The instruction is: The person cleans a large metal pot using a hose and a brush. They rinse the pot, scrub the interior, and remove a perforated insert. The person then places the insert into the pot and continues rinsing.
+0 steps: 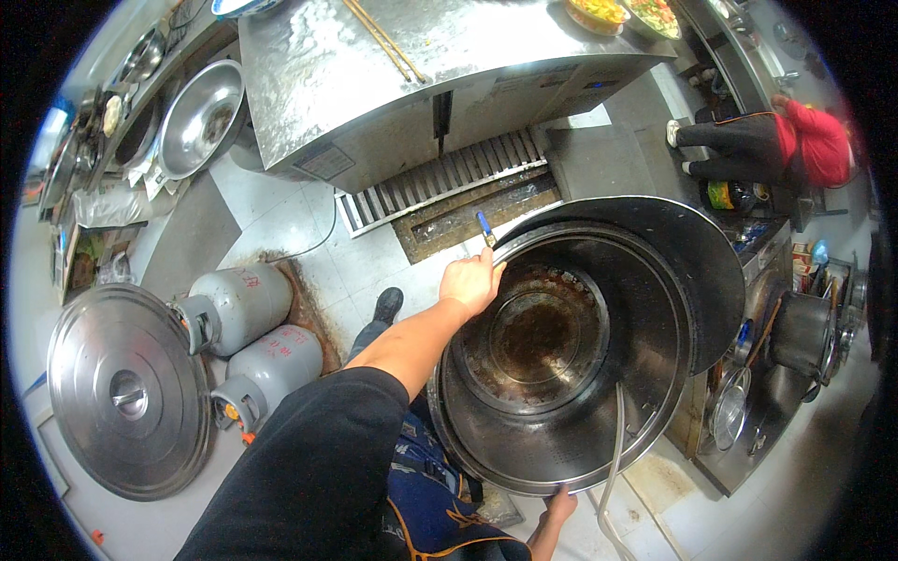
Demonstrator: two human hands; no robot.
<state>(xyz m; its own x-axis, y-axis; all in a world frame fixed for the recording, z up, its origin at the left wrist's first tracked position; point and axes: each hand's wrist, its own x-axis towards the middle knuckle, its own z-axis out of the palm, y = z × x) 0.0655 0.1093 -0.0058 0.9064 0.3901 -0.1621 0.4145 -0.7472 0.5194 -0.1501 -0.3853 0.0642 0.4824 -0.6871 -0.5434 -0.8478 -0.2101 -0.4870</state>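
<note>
A large round steel vat (554, 449), stained brown at its bottom, stands before me, with a curved dark metal sheet (715, 280) along its far right side. My left hand (471, 280) grips the vat's rim at the upper left, right beside a blue-handled valve (484, 228). At the near edge, my right hand (561, 503) holds the rim, its thumb on top and its other fingers mostly hidden. Over the near right rim, a pale hose (617, 435) hangs into the vat.
Two grey gas cylinders (242, 305) and a big round steel lid (126, 350) are at left. Beyond the vat are a floor drain grate (449, 175) and a steel worktop (309, 70) bearing chopsticks (384, 41). A person in red (817, 144) stands at upper right. Strainers (729, 414) lie on the right counter.
</note>
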